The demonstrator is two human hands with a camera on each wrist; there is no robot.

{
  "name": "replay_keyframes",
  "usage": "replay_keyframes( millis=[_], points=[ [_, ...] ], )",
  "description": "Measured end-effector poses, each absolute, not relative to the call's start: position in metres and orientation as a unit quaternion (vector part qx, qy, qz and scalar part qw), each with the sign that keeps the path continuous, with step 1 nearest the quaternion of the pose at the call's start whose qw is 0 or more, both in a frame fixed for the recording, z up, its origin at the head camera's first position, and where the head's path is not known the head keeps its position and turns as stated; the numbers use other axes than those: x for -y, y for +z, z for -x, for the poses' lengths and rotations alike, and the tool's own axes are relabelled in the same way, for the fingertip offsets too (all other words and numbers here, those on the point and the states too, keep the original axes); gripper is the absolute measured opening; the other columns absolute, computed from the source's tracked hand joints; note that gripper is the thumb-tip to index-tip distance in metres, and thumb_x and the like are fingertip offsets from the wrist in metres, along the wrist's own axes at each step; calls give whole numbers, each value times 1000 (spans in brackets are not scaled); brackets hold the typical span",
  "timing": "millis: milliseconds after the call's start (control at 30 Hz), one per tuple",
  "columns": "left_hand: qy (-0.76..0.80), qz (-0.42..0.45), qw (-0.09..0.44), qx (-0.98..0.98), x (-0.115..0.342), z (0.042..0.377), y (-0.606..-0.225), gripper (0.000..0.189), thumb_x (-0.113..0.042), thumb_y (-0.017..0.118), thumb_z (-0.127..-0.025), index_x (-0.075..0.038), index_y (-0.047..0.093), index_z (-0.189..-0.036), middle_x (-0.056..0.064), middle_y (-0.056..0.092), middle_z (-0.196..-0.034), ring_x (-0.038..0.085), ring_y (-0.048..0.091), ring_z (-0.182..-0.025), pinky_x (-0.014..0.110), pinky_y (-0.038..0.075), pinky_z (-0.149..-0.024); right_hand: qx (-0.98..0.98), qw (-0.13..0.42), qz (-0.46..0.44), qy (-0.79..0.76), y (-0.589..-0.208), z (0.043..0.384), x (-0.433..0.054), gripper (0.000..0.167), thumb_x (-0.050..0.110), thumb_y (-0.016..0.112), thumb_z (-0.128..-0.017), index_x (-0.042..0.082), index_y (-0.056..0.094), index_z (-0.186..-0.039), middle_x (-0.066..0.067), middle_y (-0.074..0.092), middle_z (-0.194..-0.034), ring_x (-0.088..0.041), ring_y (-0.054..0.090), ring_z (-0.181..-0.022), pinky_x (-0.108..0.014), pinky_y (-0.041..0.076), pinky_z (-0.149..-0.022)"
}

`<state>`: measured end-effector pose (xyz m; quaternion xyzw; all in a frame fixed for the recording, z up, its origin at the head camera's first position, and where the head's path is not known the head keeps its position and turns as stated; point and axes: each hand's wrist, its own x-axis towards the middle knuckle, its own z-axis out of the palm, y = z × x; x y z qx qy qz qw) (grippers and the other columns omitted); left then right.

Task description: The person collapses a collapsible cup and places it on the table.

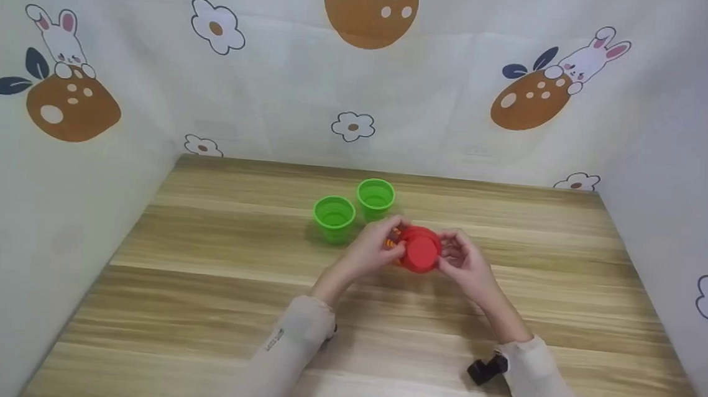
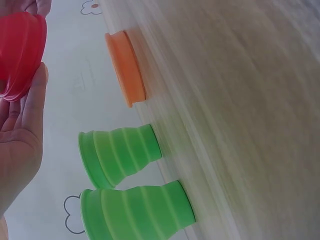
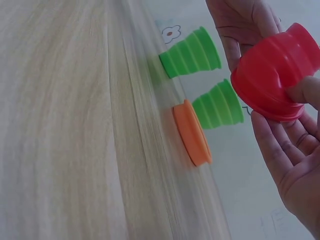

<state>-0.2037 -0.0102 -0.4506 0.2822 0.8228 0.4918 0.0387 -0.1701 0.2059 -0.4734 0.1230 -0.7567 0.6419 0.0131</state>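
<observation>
tabletop lay below the red cup, which left hand and right hand gripped from opposite sides, probably to steady its dented wall. green cups stood nearby, perhaps parked clear. left hand and red cup mostly hid the orange piece from the head view; the left wrist view cropped the red cup.

Wood-grain tabletop, pale backdrop, printed rabbits, flowers

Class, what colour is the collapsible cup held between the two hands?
The collapsible cup is red; it shows best in the right wrist view.
</observation>
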Motion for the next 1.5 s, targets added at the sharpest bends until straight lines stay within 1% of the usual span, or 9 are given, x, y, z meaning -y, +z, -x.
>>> replay_keyframes(
  millis=[100,300,500,667,867,1000,1267,1400,1500],
  points=[
    [488,-284,43,-824,10,204,-452,28,0,59,-91,-1,59,-119,15,68,-114,22,64,-99,35,59,-87,762,16,-109,638,-473,170,-205,36,-14,64,-83,-12,53,-117,3,61,-99,-8,63,-90,-16,53,-83],
    [503,-288,79,-811,10,202,-452,34,-3,60,-92,-4,58,-126,14,68,-117,21,64,-100,31,58,-88,767,27,-88,635,-473,171,-205,37,-16,61,-81,-10,54,-117,1,61,-99,-6,63,-84,-16,53,-77],
    [528,-299,133,-784,12,199,-454,50,1,61,-91,-7,49,-139,13,61,-130,24,62,-110,32,56,-94,759,44,-70,646,-473,171,-205,38,-20,56,-78,-9,55,-114,1,61,-97,-5,64,-80,-16,53,-73],
    [569,-289,159,-753,10,197,-455,53,4,57,-90,-6,45,-141,15,58,-132,25,60,-116,34,55,-97,765,60,-80,636,-474,171,-204,37,-19,59,-80,-8,58,-115,0,64,-95,-7,64,-84,-17,54,-76],
    [546,-276,125,-781,8,197,-455,51,3,59,-89,-9,48,-137,12,60,-125,21,60,-103,30,56,-88,763,44,-79,640,-475,170,-202,35,-14,62,-83,-6,56,-117,1,68,-97,-8,64,-90,-18,54,-82],
    [523,-273,93,-802,8,199,-457,48,4,62,-88,-9,52,-133,12,63,-120,22,59,-100,29,56,-86,762,37,-92,640,-475,169,-200,33,-12,64,-85,-7,54,-116,-1,67,-96,-8,64,-92,-20,54,-85],
    [503,-267,50,-820,6,200,-459,42,2,64,-88,-8,54,-127,12,66,-119,25,62,-103,31,56,-88,770,52,-114,625,-476,167,-196,32,-13,60,-86,-5,53,-116,-5,65,-100,-8,62,-92,-19,55,-81],
    [507,-262,49,-820,5,199,-458,41,2,65,-88,-7,54,-126,13,67,-119,26,63,-104,32,57,-88,766,60,-122,628,-477,167,-196,32,-13,61,-86,-6,54,-117,-2,65,-101,-7,63,-92,-20,55,-79],
    [515,-254,46,-818,6,200,-456,41,2,66,-87,-8,54,-125,12,68,-118,24,64,-104,31,57,-88,757,48,-130,639,-479,167,-198,38,-13,61,-86,-6,53,-122,1,67,-102,-8,63,-96,-21,57,-80]
  ],
)
